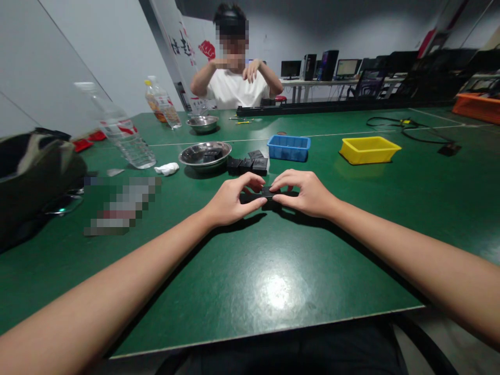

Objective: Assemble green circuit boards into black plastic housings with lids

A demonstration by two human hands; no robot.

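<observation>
Both of my hands meet over a small black block-like piece (267, 192) low above or on the green table. My left hand (233, 200) pinches its left side between thumb and fingers. From the right, my right hand (303, 194) grips it the same way, fingertips on its top and thumb at the near edge. Fingers cover much of the piece, so its exact kind is unclear. Just beyond my hands stands a row of similar black blocks (247, 166). A steel bowl (186, 161) to their left holds more black pieces.
A blue divided bin (289, 152) and a yellow bin (369, 154) stand beyond my hands. Water bottles (128, 138), a white tissue (167, 169) and a dark bag (39, 177) are at left. A black cable (414, 131) lies at far right. A person (244, 86) sits opposite.
</observation>
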